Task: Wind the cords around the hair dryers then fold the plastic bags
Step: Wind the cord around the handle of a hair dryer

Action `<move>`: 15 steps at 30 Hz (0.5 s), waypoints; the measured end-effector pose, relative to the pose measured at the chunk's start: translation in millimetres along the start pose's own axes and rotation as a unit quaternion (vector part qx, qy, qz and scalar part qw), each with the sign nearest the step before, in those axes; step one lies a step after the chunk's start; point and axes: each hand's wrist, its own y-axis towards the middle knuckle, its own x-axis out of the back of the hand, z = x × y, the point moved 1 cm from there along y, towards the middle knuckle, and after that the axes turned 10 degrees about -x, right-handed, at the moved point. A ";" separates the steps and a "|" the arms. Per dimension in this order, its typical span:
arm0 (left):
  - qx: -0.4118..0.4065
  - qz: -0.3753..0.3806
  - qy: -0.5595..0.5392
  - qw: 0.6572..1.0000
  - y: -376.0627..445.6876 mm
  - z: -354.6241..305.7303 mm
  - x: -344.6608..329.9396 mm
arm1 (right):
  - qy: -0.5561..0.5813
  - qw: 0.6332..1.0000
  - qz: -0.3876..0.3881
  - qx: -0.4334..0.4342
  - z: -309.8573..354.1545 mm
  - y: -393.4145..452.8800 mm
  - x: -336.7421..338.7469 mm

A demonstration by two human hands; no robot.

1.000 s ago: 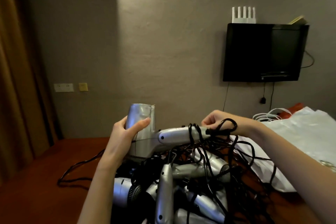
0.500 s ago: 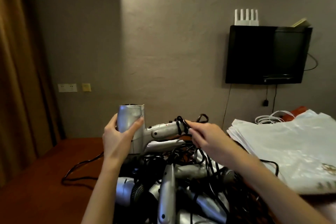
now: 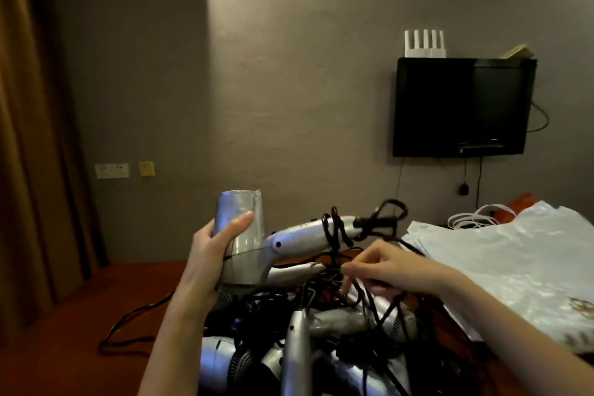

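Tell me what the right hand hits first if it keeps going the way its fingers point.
The right hand points left and slightly down; first in line is probably the tangle of black cords at its fingertips, then the handle of a second silver dryer. Depth is unclear.

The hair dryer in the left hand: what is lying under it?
Under the held hair dryer lies a pile of silver hair dryers tangled in black cords. The wooden table beneath is mostly covered there, and how many dryers are buried cannot be seen.

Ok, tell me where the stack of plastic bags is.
In the head view, the plastic bags lie at the right, beside the tangled hair dryer pile, below the wall television.
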 end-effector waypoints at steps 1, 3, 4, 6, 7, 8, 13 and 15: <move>-0.007 0.014 0.019 1.000 1.4 0.4 -1.0 | -0.073 0.997 -0.016 -0.017 1.1 0.6 12.1; -0.024 0.035 0.057 0.997 3.0 3.0 -3.9 | -0.160 0.986 -0.026 -0.035 5.2 2.8 31.2; -0.029 0.040 0.066 0.997 3.4 4.8 -5.7 | -0.167 0.985 -0.021 -0.045 7.8 3.7 38.3; -0.034 0.045 0.072 0.996 2.7 7.1 -8.1 | -0.138 0.988 -0.004 -0.069 15.9 2.8 47.8; -0.039 0.046 0.080 0.995 2.4 7.5 -9.1 | -0.125 0.989 0.008 -0.076 21.7 1.7 50.8; -0.047 0.049 0.089 0.994 1.5 7.6 -10.1 | -0.130 0.988 0.018 -0.082 27.2 0.3 52.8; -0.095 0.038 0.107 0.989 -0.6 5.5 -7.2 | -0.142 0.987 0.010 -0.079 47.0 -6.0 55.5; -0.114 0.028 0.110 0.987 -1.4 3.8 -4.7 | -0.148 0.987 -0.014 -0.062 52.6 -8.3 50.6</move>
